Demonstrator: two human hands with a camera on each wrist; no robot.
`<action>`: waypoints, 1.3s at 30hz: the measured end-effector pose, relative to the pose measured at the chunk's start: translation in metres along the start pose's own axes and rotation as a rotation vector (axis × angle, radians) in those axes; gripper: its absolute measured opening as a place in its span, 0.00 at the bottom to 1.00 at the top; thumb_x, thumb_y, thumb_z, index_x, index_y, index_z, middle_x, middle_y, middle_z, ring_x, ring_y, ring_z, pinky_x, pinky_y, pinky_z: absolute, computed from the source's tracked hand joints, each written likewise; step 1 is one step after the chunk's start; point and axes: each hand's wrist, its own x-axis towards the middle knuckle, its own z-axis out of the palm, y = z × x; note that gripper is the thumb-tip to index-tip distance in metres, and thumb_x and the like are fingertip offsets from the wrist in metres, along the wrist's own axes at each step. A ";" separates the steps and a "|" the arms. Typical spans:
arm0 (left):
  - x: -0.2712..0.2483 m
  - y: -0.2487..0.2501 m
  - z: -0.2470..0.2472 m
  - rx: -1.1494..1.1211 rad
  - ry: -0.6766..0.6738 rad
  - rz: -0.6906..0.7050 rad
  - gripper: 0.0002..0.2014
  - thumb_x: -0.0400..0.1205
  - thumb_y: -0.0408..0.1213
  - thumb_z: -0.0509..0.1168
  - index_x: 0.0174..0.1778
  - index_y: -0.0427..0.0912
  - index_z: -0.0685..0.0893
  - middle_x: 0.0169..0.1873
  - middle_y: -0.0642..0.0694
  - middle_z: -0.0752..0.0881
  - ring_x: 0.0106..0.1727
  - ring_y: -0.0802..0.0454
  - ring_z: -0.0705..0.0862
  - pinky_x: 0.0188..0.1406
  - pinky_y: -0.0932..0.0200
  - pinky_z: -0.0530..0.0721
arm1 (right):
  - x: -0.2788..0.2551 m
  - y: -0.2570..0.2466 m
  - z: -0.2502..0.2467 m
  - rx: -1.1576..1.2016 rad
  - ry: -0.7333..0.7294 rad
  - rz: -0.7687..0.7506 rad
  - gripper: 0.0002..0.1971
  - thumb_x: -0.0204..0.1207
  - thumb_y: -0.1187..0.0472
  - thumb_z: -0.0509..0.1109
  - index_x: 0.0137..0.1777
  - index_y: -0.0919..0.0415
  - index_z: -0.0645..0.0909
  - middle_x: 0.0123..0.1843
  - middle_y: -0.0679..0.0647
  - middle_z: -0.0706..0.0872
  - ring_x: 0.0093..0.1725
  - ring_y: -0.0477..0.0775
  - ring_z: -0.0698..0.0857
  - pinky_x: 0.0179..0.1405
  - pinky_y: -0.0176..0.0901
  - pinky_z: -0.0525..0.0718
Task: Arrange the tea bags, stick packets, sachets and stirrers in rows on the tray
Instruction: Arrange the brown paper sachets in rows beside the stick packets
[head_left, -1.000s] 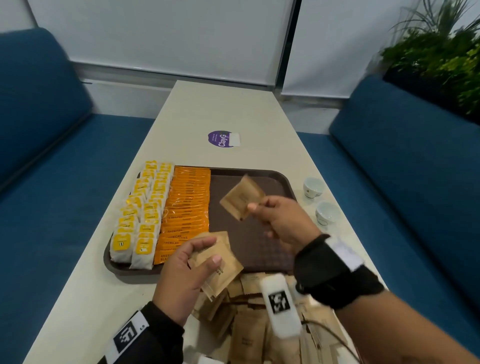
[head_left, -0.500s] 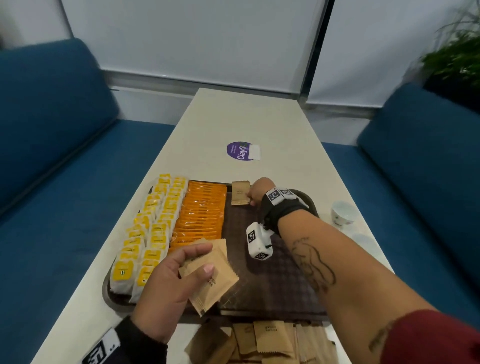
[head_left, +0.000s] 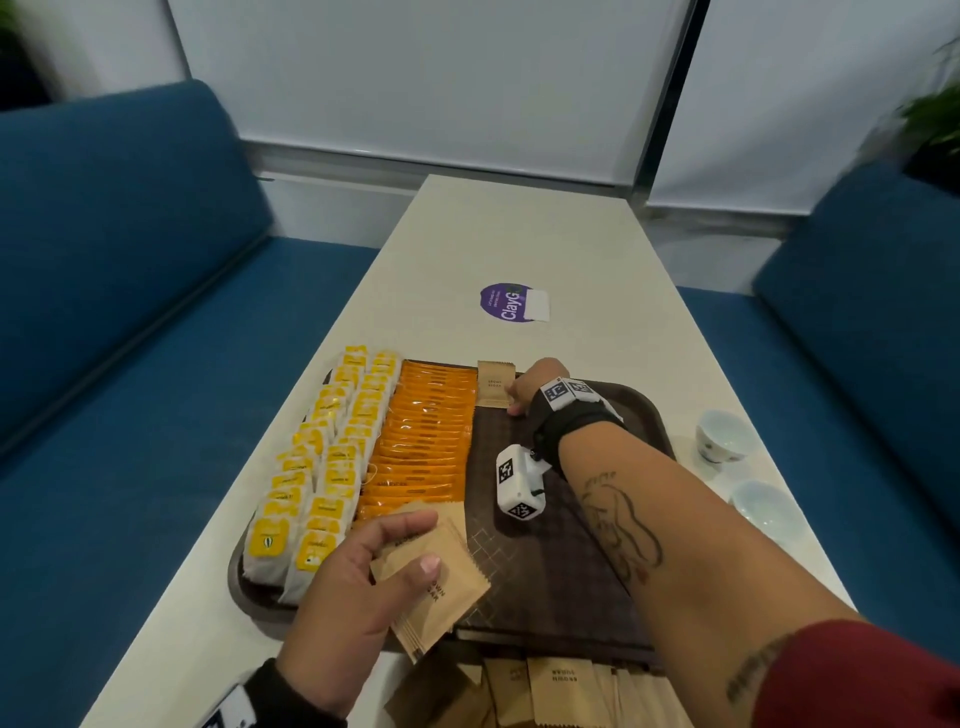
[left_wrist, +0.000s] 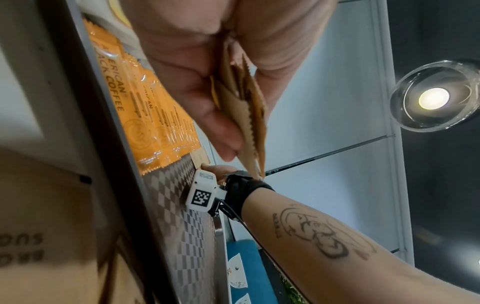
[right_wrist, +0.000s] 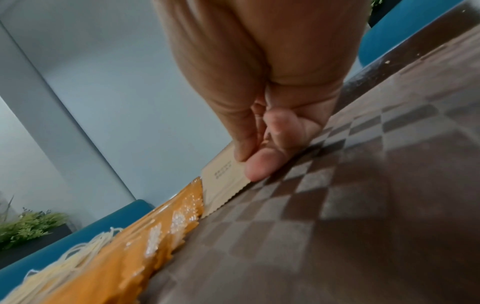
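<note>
Starting the sachet row

Right hand (head_left: 524, 387) pinches a square brown paper sachet (head_left: 496, 383) at the brown plastic tray's (head_left: 644, 415) far edge, seemingly touching the orange stick packets (head_left: 428, 431); left hand (head_left: 353, 597) grips spare sachets (head_left: 434, 582) nearer.

"ClayG" stands on the purple sticker (head_left: 508, 303) at twelve o'clock; "BROWN SUGAR" on the sachets (head_left: 563, 678) — "AMERICAN BLACK COFFEE" on orange stick packets (left_wrist: 114, 90).

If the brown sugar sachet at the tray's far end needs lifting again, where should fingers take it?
Pinch the brown sugar sachet by its right edge, coming from the bare tray side: it lies flat, its left edge abuts the orange stick packets.
</note>
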 end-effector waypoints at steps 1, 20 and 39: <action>0.000 0.000 -0.001 0.000 0.004 0.005 0.14 0.74 0.24 0.69 0.49 0.48 0.86 0.48 0.50 0.88 0.48 0.46 0.86 0.28 0.63 0.81 | 0.001 0.002 -0.001 0.022 0.015 -0.033 0.18 0.81 0.61 0.65 0.70 0.65 0.75 0.64 0.59 0.83 0.59 0.53 0.85 0.27 0.29 0.79; -0.006 0.000 0.014 0.002 0.028 0.202 0.09 0.75 0.35 0.69 0.49 0.50 0.85 0.53 0.45 0.87 0.54 0.48 0.86 0.51 0.48 0.86 | -0.217 0.002 0.020 0.538 -0.166 -0.351 0.13 0.67 0.57 0.80 0.46 0.60 0.81 0.34 0.48 0.82 0.29 0.42 0.79 0.27 0.33 0.77; -0.020 -0.004 0.011 0.055 -0.036 0.164 0.08 0.78 0.29 0.66 0.47 0.46 0.85 0.38 0.50 0.91 0.41 0.52 0.88 0.41 0.55 0.85 | -0.231 0.018 0.039 1.008 -0.133 -0.204 0.04 0.74 0.67 0.72 0.47 0.62 0.80 0.42 0.55 0.87 0.29 0.45 0.80 0.25 0.34 0.78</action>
